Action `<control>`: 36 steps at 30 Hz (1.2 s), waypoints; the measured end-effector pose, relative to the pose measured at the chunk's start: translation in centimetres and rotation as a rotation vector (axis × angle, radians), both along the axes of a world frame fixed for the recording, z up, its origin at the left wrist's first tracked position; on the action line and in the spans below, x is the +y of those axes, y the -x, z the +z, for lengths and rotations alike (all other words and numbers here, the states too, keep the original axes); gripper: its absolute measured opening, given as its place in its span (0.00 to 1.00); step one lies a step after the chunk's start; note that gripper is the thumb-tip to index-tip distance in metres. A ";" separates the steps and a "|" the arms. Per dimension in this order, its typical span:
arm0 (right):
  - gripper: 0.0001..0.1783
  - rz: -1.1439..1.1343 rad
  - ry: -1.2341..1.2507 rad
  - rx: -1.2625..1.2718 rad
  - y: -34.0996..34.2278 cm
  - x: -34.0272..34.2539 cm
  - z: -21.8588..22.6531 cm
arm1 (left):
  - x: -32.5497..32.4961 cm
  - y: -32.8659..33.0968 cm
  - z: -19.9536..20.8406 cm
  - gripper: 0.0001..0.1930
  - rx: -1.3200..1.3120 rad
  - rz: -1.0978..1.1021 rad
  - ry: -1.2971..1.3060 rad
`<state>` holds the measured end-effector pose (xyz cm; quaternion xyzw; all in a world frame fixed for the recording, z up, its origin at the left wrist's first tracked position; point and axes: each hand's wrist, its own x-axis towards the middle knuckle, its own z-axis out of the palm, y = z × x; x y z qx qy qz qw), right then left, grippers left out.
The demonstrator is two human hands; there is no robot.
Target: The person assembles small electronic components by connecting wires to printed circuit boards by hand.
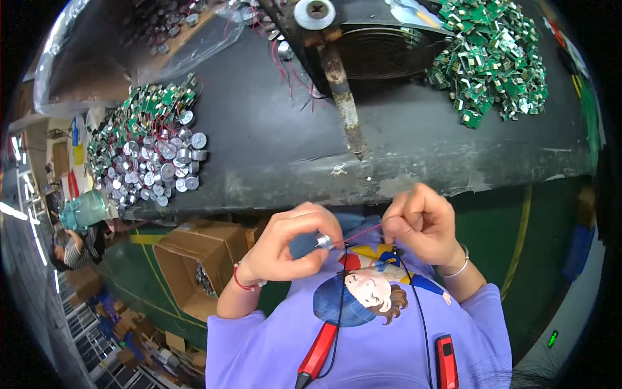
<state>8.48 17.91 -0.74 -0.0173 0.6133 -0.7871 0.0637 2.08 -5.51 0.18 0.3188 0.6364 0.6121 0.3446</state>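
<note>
Just off the table's near edge, in front of my chest, my left hand (295, 240) holds a small silver round motor (323, 241) between thumb and fingers. A thin red wire (358, 235) runs from the motor across to my right hand (424, 223). My right thumb and fingertips are pinched on the wire, and its far end is hidden in them. Beyond my hands, a worn, pointed metal bar (346, 104) reaches down toward the table edge, fixed under a screw and washer (315, 11).
A heap of silver motors (162, 168) with wires and green boards lies on the left of the black table (272, 142). Another pile of green circuit boards (492, 58) is at the far right. An open cardboard box (188, 259) stands on the floor at left. Further left is another person (84, 246).
</note>
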 end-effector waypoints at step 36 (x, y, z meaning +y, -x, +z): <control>0.13 -0.469 -1.149 0.475 2.1 3.3 -0.8 | 3.4 1.3 -0.9 0.03 -0.187 0.552 -0.003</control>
